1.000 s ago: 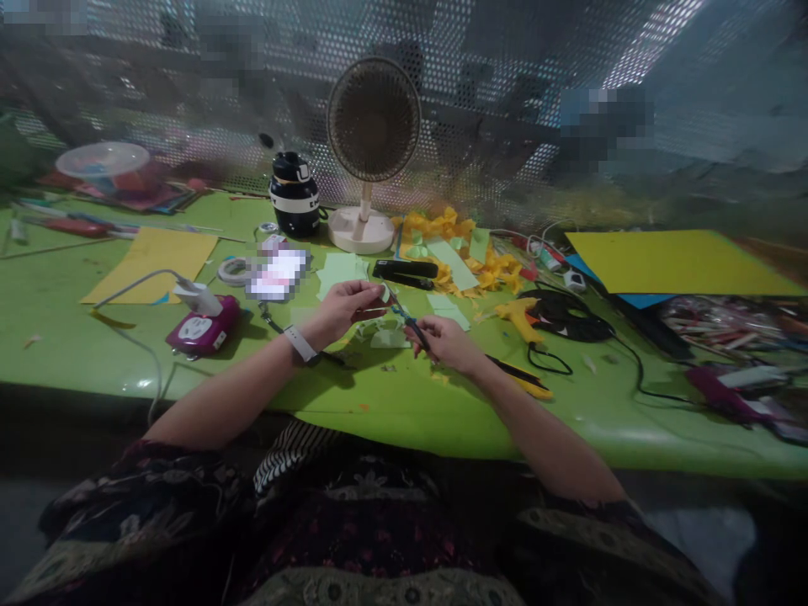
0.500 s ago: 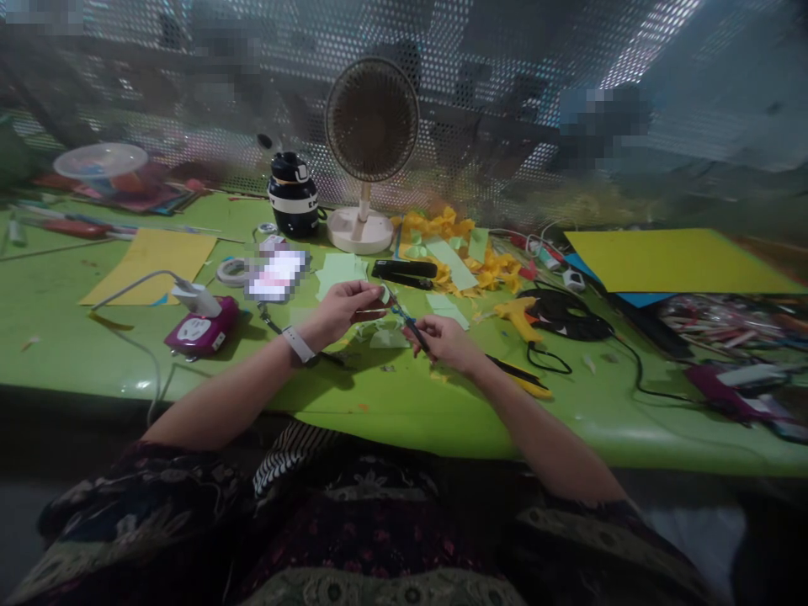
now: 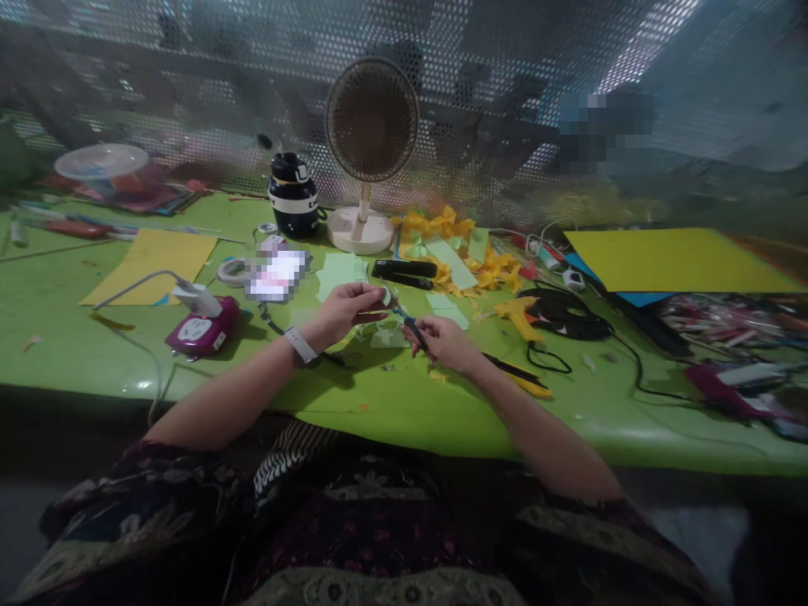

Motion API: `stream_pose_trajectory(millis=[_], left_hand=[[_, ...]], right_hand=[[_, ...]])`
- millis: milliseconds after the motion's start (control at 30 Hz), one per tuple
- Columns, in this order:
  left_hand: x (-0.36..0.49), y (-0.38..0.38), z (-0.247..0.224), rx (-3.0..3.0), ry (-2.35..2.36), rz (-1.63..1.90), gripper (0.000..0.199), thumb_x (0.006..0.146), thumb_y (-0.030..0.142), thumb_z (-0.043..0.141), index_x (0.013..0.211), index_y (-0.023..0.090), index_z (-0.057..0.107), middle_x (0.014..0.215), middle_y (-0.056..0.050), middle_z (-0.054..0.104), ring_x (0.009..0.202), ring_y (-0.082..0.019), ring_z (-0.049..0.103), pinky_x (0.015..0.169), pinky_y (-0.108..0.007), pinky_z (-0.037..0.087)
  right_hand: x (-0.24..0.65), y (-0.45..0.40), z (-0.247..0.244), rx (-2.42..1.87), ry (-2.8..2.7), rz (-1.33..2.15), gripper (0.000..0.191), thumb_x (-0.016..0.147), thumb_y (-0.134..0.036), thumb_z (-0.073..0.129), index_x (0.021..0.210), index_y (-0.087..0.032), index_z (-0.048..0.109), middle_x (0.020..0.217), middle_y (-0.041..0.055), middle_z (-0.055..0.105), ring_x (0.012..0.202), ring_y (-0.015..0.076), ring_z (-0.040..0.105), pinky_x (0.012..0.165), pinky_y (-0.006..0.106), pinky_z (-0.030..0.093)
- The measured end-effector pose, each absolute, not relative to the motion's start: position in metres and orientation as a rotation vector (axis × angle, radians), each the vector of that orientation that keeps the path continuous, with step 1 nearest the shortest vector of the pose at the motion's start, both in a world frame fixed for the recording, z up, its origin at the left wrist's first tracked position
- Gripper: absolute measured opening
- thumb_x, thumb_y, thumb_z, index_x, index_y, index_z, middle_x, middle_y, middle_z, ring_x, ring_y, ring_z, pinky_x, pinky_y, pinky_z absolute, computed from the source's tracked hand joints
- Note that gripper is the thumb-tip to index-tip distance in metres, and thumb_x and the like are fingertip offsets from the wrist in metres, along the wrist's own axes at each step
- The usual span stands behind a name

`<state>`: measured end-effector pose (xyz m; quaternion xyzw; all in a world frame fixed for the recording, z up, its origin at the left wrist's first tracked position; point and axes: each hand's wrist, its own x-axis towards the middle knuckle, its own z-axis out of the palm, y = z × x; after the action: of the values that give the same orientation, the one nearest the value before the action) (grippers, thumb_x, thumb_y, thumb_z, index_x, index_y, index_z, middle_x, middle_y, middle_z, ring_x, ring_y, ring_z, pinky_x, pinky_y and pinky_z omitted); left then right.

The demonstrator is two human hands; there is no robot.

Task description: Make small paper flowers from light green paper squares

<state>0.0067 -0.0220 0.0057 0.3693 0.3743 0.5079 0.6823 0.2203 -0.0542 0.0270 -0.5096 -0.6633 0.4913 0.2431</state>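
My left hand (image 3: 349,311) is above the green table, thumb and fingers closed on a small pale green paper piece (image 3: 386,295). Close on its right, my right hand (image 3: 443,341) grips slim scissors (image 3: 415,330) with dark handles. Their thin metal blades point up and left and come right up to the paper piece. Whether the blades are apart or together is too small to tell. Beneath the hands lie pale green paper scraps (image 3: 390,338). A stack of pale green paper (image 3: 341,273) and a black stapler (image 3: 405,271) lie just beyond.
Orange crepe-paper pieces (image 3: 496,273) heap behind the stapler, near a fan (image 3: 359,231) and a dark bottle (image 3: 294,198). A yellow glue gun (image 3: 521,318) and a yellow-and-black tool (image 3: 521,377) lie right. Left are a phone (image 3: 278,274), tape roll (image 3: 233,271) and purple power adapter (image 3: 203,328).
Both hands stay almost in place. The scissors and the paper piece have shifted only very slightly; both are still held.
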Motion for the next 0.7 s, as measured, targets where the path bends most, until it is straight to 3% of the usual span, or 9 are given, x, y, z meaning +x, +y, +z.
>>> stream_pose_trajectory(millis=[267, 533, 700], left_hand=[[0.006, -0.022, 0.006, 0.833, 0.847, 1.138, 0.010, 0.085, 0.014, 0.076, 0.080, 0.010, 0.068, 0.085, -0.007, 0.076, 0.084, -0.017, 0.075, 0.081, -0.032, 0.062], [0.002, -0.018, 0.010, 0.733, 0.884, 1.156, 0.008, 0.090, 0.017, 0.071, 0.084, 0.013, 0.066, 0.089, -0.010, 0.078, 0.080, -0.017, 0.077, 0.067, -0.022, 0.060], [0.002, -0.015, 0.004, 0.702, 0.823, 1.184, 0.021, 0.093, 0.026, 0.069, 0.077, 0.013, 0.065, 0.083, -0.011, 0.078, 0.083, -0.017, 0.077, 0.077, -0.025, 0.062]], right_hand=[[0.219, -0.054, 0.026, -1.394, -1.796, 1.324, 0.055, 0.071, -0.069, 0.077, 0.073, -0.018, 0.057, 0.062, 0.0011, 0.067, 0.041, 0.0061, 0.043, 0.038, 0.020, 0.034], [0.236, -0.033, 0.018, -1.425, -1.704, 1.075, 0.058, 0.068, -0.073, 0.076, 0.077, -0.018, 0.060, 0.068, 0.0026, 0.068, 0.044, 0.0083, 0.047, 0.040, 0.024, 0.039], [0.242, -0.018, 0.010, -1.583, -1.806, 0.821, 0.045, 0.073, -0.061, 0.077, 0.074, -0.019, 0.059, 0.068, 0.0023, 0.066, 0.054, 0.0133, 0.054, 0.049, 0.026, 0.041]])
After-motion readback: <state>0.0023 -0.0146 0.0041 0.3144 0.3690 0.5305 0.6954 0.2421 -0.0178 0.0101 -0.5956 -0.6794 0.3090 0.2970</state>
